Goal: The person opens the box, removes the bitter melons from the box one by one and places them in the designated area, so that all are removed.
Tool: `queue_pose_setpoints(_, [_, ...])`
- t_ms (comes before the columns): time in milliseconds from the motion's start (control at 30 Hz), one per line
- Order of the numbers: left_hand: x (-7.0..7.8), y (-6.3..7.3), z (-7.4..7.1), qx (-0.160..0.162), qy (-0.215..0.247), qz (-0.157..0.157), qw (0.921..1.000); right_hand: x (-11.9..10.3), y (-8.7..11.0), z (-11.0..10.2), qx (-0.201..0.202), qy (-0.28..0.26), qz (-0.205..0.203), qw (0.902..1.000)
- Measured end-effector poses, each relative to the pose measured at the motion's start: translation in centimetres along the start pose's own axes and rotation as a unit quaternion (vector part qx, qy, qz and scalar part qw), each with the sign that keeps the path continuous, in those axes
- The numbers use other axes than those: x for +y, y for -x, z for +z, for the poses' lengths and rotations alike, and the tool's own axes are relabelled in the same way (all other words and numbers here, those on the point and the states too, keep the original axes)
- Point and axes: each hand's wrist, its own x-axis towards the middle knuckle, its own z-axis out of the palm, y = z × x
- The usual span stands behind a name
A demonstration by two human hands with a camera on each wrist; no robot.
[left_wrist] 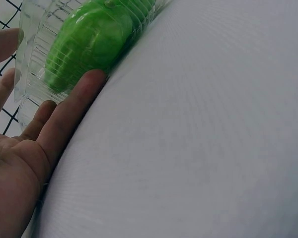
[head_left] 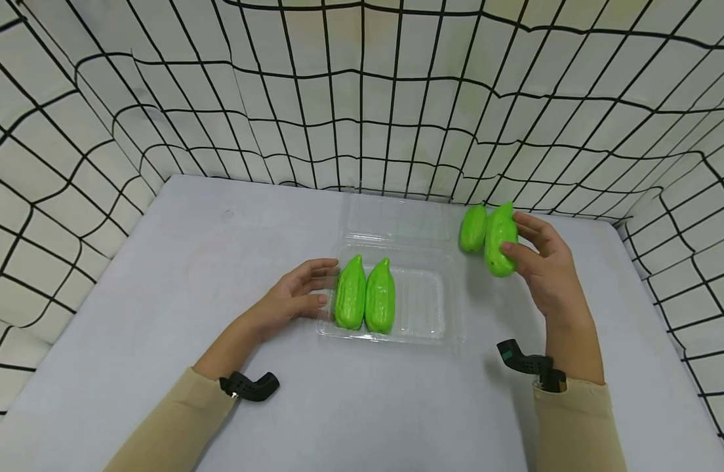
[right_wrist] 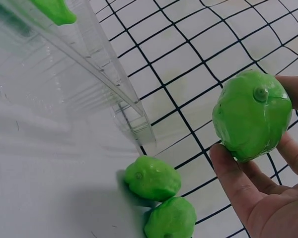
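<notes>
My right hand [head_left: 547,265] holds a green bitter melon [head_left: 499,248] raised above the table, thumb on one side and fingers on the other. In the right wrist view its stalk end faces the camera. Beside it in the head view is another bitter melon [head_left: 473,229]; the right wrist view shows two on the table, one mostly hidden from the head. A clear plastic box [head_left: 423,301] contains two bitter melons, a left one [head_left: 350,294] and a right one [head_left: 380,298], side by side. My left hand [head_left: 291,292] rests along the box's left wall, fingers extended.
The box's clear lid [head_left: 397,219] lies folded back toward the far edge. Black wire mesh [head_left: 362,98] rises behind and at both sides of the white table [head_left: 385,406]. Each wrist wears a black strap-on camera mount.
</notes>
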Motion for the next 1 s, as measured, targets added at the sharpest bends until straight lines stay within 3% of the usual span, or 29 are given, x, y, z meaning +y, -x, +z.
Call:
queue_pose_setpoints(533, [0.0, 0.0, 0.0, 0.0, 0.001, 0.002, 1.0, 0.4, -0.5, -1.0, 0.049, -0.007, 0.034, 0.9982])
queue_pose_setpoints(1000, [-0.2, 0.0, -0.2, -0.001, 0.003, 0.007, 1.0, 1.2, -0.7, -2.1, 0.07, -0.049, 0.062, 0.9943])
